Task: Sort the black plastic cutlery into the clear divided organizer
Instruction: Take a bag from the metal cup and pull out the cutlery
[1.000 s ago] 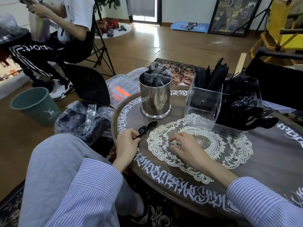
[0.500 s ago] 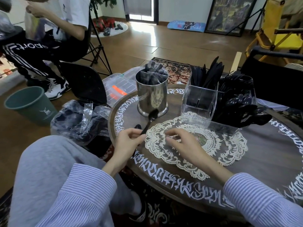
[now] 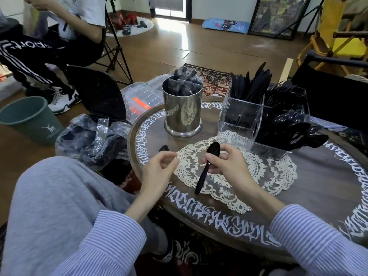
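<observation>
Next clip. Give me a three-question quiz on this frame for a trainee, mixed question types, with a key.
1. True or false: the right hand grips a black spoon with its bowl pointing up.
2. Which hand holds nothing? A. left hand B. right hand C. neither
3. Fill in: the wrapped cutlery still to sort stands in the metal ___, left of the clear organizer.

Key: 1. true. 2. A; its fingers are loosely curled and hold nothing, with a second spoon lying on the table just beyond it. 3. cup.
</observation>
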